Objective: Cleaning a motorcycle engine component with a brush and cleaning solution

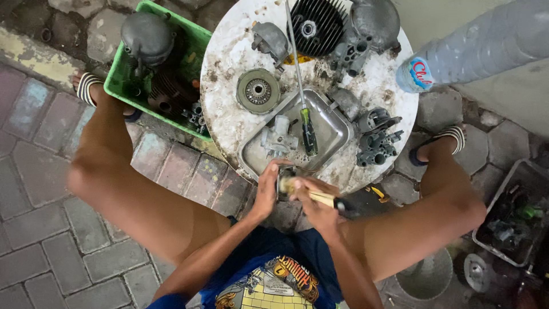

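1. Upper left of the frame: green crate [123, 80] on the paving, holding a dark engine part [147, 35] and smaller metal bits; well apart from both hands.
2. Upper middle: round stained counter [223, 103] with a flat round gear piece [258, 90], a finned black cylinder head [315, 24] and grey castings.
3. Centre: metal tray [334, 129] on the near edge of the counter, carrying a small carburettor body [277, 137] and a long screwdriver [301, 86] with green handle, shaft running up the frame and away from the body.
4. Just below the tray's near corner: left hand [266, 191], fingers curled around a small dark metal part [284, 182], held off the counter edge, above the lap.
5. Touching it on the right: right hand [317, 203], closed around a pale-handled brush [315, 194], long axis slanting down toward the lower right, bristle end pressed at the part. Both hands equally close to the part; tray directly above them in the frame, nearer the left hand.
6. Upper right: clear plastic bottle [480, 46], lying at a slant.
7. Lower right: grey tub [509, 217] of oddments on the ground, beside the right knee.
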